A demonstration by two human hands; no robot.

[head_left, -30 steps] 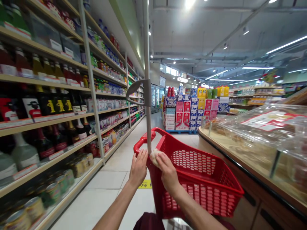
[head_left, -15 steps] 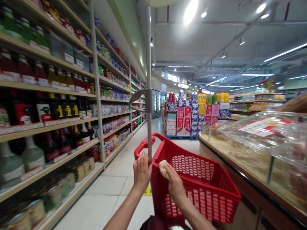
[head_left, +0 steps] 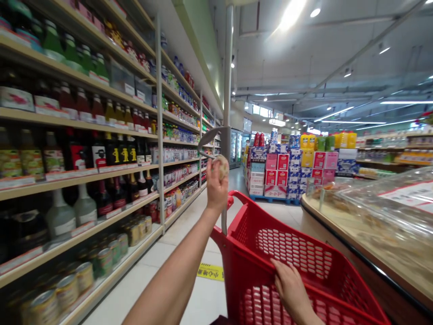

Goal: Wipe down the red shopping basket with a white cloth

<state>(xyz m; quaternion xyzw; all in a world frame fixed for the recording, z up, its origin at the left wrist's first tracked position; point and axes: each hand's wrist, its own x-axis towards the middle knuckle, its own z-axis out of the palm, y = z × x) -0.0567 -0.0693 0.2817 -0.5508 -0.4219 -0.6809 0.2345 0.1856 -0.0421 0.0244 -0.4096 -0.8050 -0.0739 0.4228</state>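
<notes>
My left hand is raised and closed around a crumpled off-white cloth. The cloth presses against the upright metal pole, just below a grey hook-shaped bracket. That pole stands at the near corner of a red plastic shopping cart with perforated sides. Lower right, my right hand has its fingers hooked over the cart's top edge, and its thumb is on the outer side. Part of the red handle is hidden behind my left hand.
Tall shelves of bottles and cans line the left side. Stacked drink cartons stand on a blue pallet ahead. A display counter with clear covers runs along the right. A yellow floor sticker lies beside the cart.
The cloth has passed from my right hand to my left, which has risen from the cart's corner to the pole. My right hand has moved right and down onto the cart's edge.
</notes>
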